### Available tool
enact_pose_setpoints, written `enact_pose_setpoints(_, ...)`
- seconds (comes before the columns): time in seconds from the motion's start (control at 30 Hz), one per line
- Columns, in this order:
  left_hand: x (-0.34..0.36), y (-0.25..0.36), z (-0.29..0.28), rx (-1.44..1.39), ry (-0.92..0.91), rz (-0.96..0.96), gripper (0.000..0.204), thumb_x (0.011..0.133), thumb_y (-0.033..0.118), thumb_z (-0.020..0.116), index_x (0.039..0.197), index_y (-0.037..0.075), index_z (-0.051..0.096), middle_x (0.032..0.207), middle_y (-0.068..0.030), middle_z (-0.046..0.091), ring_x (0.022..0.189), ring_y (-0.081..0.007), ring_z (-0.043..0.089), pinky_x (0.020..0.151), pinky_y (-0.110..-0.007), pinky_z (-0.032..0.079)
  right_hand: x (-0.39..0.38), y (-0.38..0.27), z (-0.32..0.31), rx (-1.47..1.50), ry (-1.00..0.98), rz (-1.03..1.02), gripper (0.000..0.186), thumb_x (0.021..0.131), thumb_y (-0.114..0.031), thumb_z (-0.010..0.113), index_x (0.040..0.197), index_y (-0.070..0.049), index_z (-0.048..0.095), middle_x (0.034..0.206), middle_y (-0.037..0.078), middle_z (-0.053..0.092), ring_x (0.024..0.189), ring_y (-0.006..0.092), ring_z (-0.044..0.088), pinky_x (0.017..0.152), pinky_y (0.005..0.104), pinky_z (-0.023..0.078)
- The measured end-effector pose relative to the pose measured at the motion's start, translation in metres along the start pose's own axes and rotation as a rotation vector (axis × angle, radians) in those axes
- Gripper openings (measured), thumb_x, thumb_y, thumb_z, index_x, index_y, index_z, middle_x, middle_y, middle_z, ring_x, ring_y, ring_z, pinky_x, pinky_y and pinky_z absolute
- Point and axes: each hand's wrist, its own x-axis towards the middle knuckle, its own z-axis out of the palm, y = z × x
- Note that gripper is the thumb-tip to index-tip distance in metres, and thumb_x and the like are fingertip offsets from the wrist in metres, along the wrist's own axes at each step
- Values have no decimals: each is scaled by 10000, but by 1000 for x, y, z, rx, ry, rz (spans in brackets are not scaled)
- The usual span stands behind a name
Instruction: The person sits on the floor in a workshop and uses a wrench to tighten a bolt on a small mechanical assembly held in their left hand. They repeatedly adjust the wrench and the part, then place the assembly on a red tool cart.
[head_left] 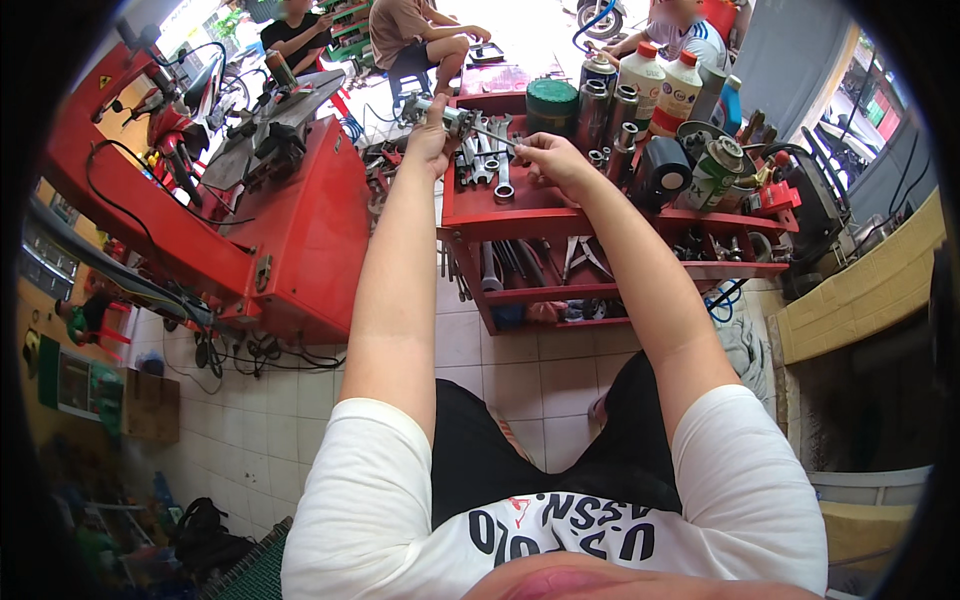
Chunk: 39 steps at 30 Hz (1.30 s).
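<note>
My left hand (430, 145) is closed around a silver cylindrical metal part (455, 119) above the left back of a red tool cart (465, 212). My right hand (555, 162) pinches the end of a thin metal rod (500, 135) that reaches leftward to that part; whether it enters it is too small to tell. Beneath and between my hands lie several combination wrenches (503, 178) on the cart's top. Tall metal sockets (592, 105) and a dark green tub (552, 106) stand just beyond my right hand.
A red machine (300, 220) with hoses stands left of the cart. Bottles (673, 95) and cans crowd the cart's right side, pliers (585, 257) lie on its lower shelf. Three people (420, 40) are at the back. Cardboard (860, 290) lines the right edge.
</note>
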Motion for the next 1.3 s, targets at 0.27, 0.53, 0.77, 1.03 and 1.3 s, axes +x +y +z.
enact_pose_setpoints(0.27,1,2,-4,6,19,-13,486,908,494,670,1196,116,568,967,-53,658,867,-195,680,800,-411,603,-4,-9,6,40,26,82,393,1010,-430,532,1078,-56,630,902,35,706,556,62,566,531,239,498)
enact_pose_setpoints(0.53,2,3,-8,-19,0,-22,454,917,475,668,1184,118,586,916,-44,661,856,-179,677,805,-402,608,-6,-13,6,-31,-24,191,401,1019,-415,513,1083,-38,634,891,54,711,549,90,562,530,259,498)
enact_pose_setpoints(0.77,3,2,-1,21,35,-31,475,920,486,658,1205,115,578,934,-46,664,857,-175,676,800,-396,607,1,-2,0,-87,5,36,436,1010,-445,516,1128,-38,618,873,54,711,542,99,573,512,257,490)
enact_pose_setpoints(1.03,3,2,-8,2,6,10,474,923,492,652,1208,120,584,931,-42,668,840,-172,679,786,-383,606,2,-2,7,-76,32,-28,442,1024,-440,478,1163,-35,586,905,69,714,551,106,576,515,263,490)
enact_pose_setpoints(1.3,-5,4,3,-62,30,-8,506,893,443,711,1287,141,615,935,37,623,677,-76,607,644,-288,597,-3,-9,5,20,-5,89,386,1011,-407,532,1146,-51,589,928,60,720,542,95,567,527,259,505)
